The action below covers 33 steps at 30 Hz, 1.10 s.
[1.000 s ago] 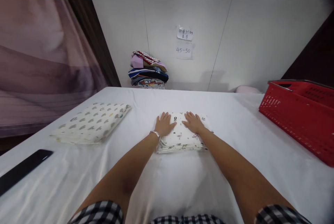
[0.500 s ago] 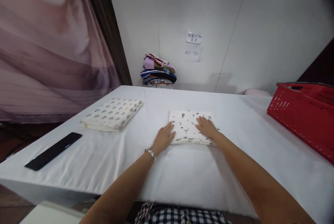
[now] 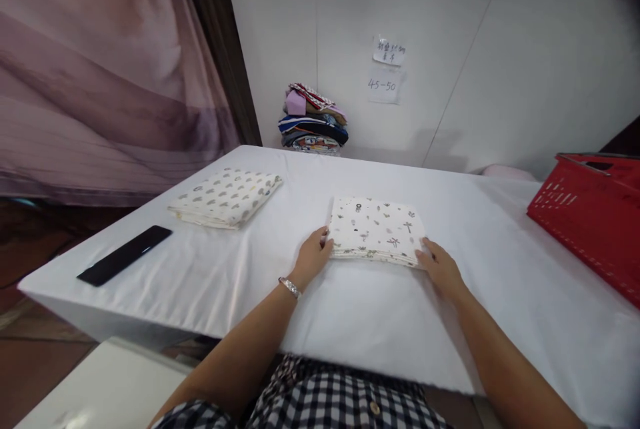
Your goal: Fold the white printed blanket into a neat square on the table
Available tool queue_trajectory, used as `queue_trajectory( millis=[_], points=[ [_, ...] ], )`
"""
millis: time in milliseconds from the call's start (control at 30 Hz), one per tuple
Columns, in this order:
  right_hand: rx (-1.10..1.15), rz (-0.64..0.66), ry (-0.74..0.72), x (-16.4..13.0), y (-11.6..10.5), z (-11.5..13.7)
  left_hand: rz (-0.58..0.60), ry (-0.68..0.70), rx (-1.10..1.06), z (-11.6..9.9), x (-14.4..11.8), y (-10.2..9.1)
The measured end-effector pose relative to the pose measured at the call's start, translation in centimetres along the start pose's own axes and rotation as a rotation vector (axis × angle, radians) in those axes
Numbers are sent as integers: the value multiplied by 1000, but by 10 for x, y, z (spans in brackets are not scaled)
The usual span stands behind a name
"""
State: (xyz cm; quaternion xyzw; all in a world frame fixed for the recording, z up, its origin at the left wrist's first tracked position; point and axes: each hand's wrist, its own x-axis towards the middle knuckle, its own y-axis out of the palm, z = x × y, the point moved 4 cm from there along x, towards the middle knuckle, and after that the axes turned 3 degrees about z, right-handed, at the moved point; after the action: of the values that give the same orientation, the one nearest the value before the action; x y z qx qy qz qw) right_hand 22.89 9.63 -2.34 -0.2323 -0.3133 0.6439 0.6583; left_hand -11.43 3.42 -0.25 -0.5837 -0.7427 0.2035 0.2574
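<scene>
A person in a checked garment [image 3: 345, 402] leans over a white-covered table [image 3: 350, 322], both hands at the near corners of a folded printed cloth [image 3: 377, 232] lying flat mid-table. The left hand [image 3: 311, 261] rests its loosely curled fingers at the cloth's left corner; the right hand [image 3: 440, 270] touches the right corner, apparently gripping the edge. Farther left lie a second folded cloth [image 3: 227, 197] and a black bar [image 3: 125, 255]; a red basket [image 3: 593, 215] stands right, stacked clothes [image 3: 313, 119] by the wall.

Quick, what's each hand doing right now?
Left hand: open, fingers on the near left corner of the folded printed cloth.
Right hand: open, fingers at the cloth's near right corner.
</scene>
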Motion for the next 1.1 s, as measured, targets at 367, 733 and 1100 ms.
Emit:
queue_trajectory(
  millis=[367,733,1100],
  points=[
    [121,-385,44,56,-27,-24,141,-59,-194,-24,-23,29],
    [23,-156,-775,-29,29,75,63,196,-55,-30,-29,24],
    [-71,46,-813,-53,64,126,127,146,44,-37,-34,24]
  ],
)
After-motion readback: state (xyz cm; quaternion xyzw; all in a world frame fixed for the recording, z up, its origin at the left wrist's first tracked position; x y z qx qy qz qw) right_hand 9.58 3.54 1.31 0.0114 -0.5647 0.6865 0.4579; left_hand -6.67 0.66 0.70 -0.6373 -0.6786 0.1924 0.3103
